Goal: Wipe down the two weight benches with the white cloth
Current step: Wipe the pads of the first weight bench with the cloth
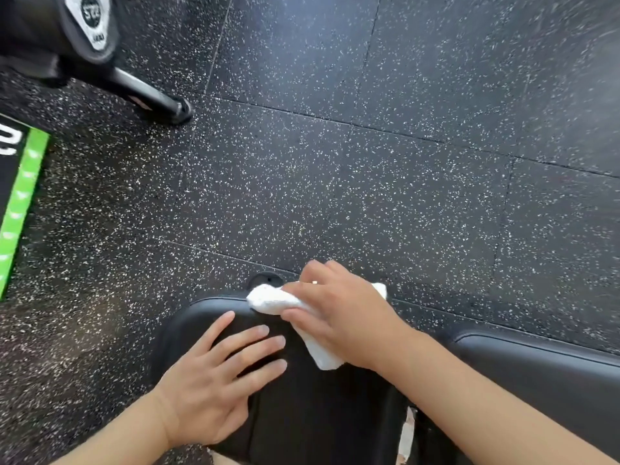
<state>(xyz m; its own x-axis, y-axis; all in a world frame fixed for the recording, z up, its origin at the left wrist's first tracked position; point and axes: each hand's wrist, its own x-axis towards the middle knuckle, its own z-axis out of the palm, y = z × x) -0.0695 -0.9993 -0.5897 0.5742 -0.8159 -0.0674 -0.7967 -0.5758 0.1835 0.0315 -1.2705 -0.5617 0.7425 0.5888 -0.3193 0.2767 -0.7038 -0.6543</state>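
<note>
**Cloth at the bench's far edge**

The crumpled white cloth (pixel 275 301) lies on the far edge of the black padded vinyl bench (pixel 302 414), gripped beneath the right hand (pixel 345 313). Just left of it, the left hand (pixel 214 384) rests flat on the pad, fingers straight and spread.

Top left: we see white hexagonal badge (pixel 90 20) on black equipment (pixel 40 31); round emblem inside bears letters, too blurred for us to read. Left edge: we note large white characters (pixel 7 140) on black mat (pixel 6 176) beside green stripe (pixel 23 203), cropped, illegible.
</note>
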